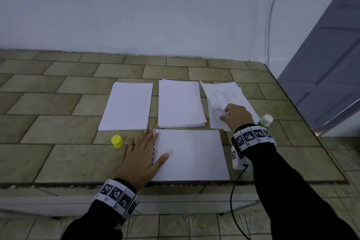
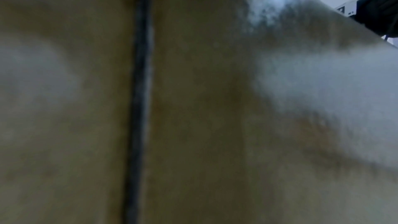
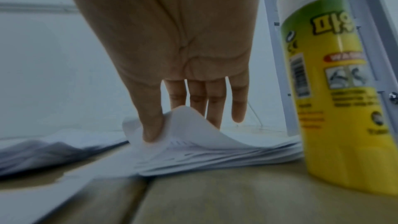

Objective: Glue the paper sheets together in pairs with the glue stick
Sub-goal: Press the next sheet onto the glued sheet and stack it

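A single white sheet (image 1: 194, 154) with a dark dashed left edge lies at the front of the tiled table. My left hand (image 1: 151, 148) rests flat on that left edge, fingers straight. My right hand (image 1: 224, 117) is on the far-right stack of printed sheets (image 1: 224, 93). In the right wrist view its thumb and fingers (image 3: 152, 125) pinch the top sheet (image 3: 193, 129), which arches up off the stack. The yellow-green glue stick (image 1: 265, 120) (image 3: 327, 91) stands upright and uncapped just right of that hand. Its yellow cap (image 1: 117, 141) sits left of my left hand.
Two more white stacks lie behind the front sheet, one in the middle (image 1: 180, 103) and one on the left (image 1: 126, 106). The table's front edge (image 1: 175, 183) is close to my wrists. A black cable (image 1: 232, 197) hangs off it. A grey door (image 1: 331, 64) stands at the right.
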A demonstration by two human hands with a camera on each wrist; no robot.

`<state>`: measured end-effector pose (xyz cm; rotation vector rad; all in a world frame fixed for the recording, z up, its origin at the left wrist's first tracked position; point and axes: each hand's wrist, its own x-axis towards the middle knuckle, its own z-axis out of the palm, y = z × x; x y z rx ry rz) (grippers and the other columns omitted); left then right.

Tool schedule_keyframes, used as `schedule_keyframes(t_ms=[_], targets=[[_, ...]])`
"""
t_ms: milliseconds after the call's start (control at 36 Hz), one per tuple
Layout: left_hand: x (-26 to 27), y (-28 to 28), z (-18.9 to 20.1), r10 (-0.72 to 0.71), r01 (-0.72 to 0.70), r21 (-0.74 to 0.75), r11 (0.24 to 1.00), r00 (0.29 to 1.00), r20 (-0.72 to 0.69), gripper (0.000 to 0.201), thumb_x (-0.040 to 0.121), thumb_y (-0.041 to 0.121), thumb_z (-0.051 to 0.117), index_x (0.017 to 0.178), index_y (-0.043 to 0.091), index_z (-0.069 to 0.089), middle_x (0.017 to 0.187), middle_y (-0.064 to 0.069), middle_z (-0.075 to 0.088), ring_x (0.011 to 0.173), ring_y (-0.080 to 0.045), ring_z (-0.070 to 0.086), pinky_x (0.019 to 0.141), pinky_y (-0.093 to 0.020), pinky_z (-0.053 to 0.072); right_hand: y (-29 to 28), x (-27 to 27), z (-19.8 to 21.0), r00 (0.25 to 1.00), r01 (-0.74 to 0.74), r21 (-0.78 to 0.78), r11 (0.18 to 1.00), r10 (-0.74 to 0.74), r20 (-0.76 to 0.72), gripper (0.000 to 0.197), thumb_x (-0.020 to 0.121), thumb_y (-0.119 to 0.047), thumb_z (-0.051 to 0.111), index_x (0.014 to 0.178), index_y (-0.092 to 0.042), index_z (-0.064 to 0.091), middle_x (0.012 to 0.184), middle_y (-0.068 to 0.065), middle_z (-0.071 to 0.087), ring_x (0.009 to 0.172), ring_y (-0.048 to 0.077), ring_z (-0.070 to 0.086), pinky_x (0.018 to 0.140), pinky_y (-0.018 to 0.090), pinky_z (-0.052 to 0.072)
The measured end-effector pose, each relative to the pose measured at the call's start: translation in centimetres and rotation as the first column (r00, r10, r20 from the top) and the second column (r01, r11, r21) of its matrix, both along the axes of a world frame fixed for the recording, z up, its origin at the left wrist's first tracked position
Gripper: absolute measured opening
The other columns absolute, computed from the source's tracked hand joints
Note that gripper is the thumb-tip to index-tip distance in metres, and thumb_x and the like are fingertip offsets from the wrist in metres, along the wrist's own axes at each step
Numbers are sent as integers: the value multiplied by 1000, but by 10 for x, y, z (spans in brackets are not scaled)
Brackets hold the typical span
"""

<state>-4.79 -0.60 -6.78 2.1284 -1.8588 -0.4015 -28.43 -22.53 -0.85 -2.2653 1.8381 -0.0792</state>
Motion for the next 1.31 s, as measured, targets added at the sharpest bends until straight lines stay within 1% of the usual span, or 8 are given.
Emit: schedule_keyframes(t_ms=[139, 306, 417, 500, 556, 806, 1000, 1305], targets=[[2, 0, -3, 3, -7, -63, 998, 998, -59, 102, 78, 86, -3, 155, 22, 16, 162, 9, 6, 147, 0, -5, 122, -42, -4, 14, 0, 10, 956, -112, -2, 994, 108, 272, 37, 88, -36, 66, 117, -14, 60, 115, 9, 63, 107, 26, 57, 94, 44, 45], [4, 2, -4, 33, -178, -292, 939, 897, -440, 83, 90, 76, 22, 150, 20, 34, 158, 5, 28, 148, -2, 9, 120, -40, 19, 54, -3, 20, 873, -314, 13, 949, 283, 398, 39, 82, -32, 73, 119, -29, 62, 140, 5, 43, 133, 24, 32, 105, 35, 25], [4, -1, 11, 37, -393, -263, 881, 611, -791, 70, 92, 72, 33, 139, 21, 47, 136, -1, 58, 128, -10, 51, 109, -40, 40, 76, -11, 14, 845, -413, 45, 909, 365, 391, 40, 82, -33, 74, 118, -37, 59, 157, 4, 24, 144, 21, 15, 114, 36, 14], [5, -16, 37, 167, -495, 4, 869, 286, -944, 36, 103, 45, 36, 133, 29, 45, 107, -5, 69, 84, -22, 72, 75, -38, 59, 85, -17, 5, 829, -443, 77, 893, 375, 416, 36, 83, -35, 73, 114, -44, 56, 161, -1, 12, 147, 18, 7, 114, 34, 11], [8, -21, 47, 218, -447, 93, 890, 237, -947, 32, 105, 43, 34, 134, 34, 40, 110, -9, 67, 79, -24, 73, 62, -34, 59, 90, -18, 0, 814, -458, 70, 886, 387, 434, 36, 83, -33, 73, 111, -47, 56, 162, -3, 9, 148, 16, 8, 114, 32, 12], [9, -12, 47, 123, -214, 38, 976, 401, -908, 55, 95, -9, 50, 135, 29, 45, 110, -2, 73, 99, -19, 70, 75, -29, 59, 98, -27, -3, 799, -420, 140, 897, 293, 526, 42, 82, -14, 73, 109, -44, 58, 158, -4, 17, 127, 18, 45, 92, 20, 40], [8, -10, 41, 100, -180, 20, 984, 446, -890, 43, 95, -8, 51, 126, 20, 57, 114, 7, 72, 107, -11, 67, 80, -22, 56, 90, -38, -8, 753, -246, 178, 953, 72, 655, 26, 78, -7, 76, 93, -27, 67, 85, 4, 63, 73, 14, 61, 73, 24, 54], [9, -10, 28, 48, -103, -70, 992, 836, -547, 34, 89, 9, 69, 119, 25, 68, 91, 5, 72, 71, 2, 61, 70, -15, 51, 92, -42, -8, 888, -250, 272, 929, 108, 446, 27, 72, -12, 82, 91, -22, 65, 76, -4, 56, 66, 7, 51, 57, 11, 38]])
